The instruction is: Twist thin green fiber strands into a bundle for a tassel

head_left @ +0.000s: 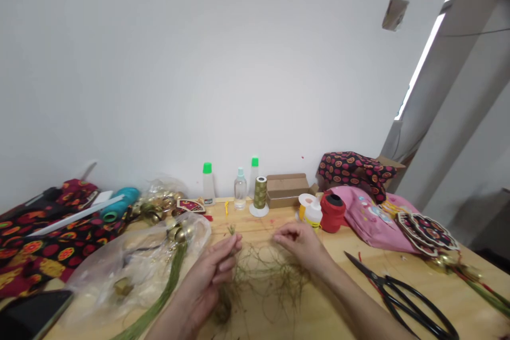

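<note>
My left hand [211,276] is closed, with the thumb and forefinger pinching a bundle of olive-green thread [231,230]; its short ends poke up above the fingertips. To the right, my right hand [300,243] has its fingertips pressed together. Whatever it may pinch is too fine to make out. Between and below both hands lies a loose tangle of the same green thread [274,276] on the wooden table. A spool of olive thread [260,194] stands behind, between the hands. Left of my left hand runs a long green tassel [163,297].
Black scissors [402,297] lie at the right near my forearm. Along the wall stand green-capped bottles [207,185], a clear bottle [240,191], a brown box [287,191], glue [313,213] and a red spool [332,212]. A plastic bag [95,271] with brass bells [178,234] sits left.
</note>
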The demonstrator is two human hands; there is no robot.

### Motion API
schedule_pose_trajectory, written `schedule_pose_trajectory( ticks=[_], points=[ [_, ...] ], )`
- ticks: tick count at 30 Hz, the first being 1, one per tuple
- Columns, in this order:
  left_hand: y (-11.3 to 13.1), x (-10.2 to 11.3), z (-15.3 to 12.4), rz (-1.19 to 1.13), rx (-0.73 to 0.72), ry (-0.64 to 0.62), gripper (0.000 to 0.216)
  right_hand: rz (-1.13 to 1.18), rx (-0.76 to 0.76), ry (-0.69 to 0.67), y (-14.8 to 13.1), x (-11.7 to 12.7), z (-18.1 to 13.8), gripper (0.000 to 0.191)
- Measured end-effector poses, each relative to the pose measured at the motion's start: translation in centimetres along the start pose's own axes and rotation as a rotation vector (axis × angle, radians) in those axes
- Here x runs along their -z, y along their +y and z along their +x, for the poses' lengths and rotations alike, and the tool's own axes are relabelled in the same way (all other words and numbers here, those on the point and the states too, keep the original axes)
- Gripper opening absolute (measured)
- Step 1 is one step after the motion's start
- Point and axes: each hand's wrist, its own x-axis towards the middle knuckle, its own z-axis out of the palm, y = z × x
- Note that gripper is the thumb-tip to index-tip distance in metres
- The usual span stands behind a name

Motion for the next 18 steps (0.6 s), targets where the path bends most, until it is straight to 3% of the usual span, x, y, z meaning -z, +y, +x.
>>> schedule_pose_trajectory(
  ticks=[3, 6, 11, 14, 18],
  points=[
    [-0.8, -0.2, 0.1, 0.043, 0.034, 0.003, 0.006, -0.052, 0.088, -0.028, -0.1, -0.9, -0.4, 0.012],
    [-1.2, 0.0, 0.2, 0.063, 0.032, 0.021, 0.007, -0.187, 0.204, -0.158, -1.1, -1.9, -0.6, 0.017],
    [-1.5, 0.4, 0.5, 0.102, 0.046, 0.040, 0.011, -0.285, 0.162, -0.277, -1.6, -2.0, -0.9, 0.005],
    [-1.6, 0.2, 0.5, 0.101, 0.050, 0.052, 0.013, -0.113, 0.093, -0.223, -0.6, -1.6, -1.2, 0.008],
    [-1.6, -0.2, 0.3, 0.132, 0.047, 0.068, 0.015, 0.277, -0.188, -0.140, 0.5, -1.3, -1.0, 0.010]
  ],
)
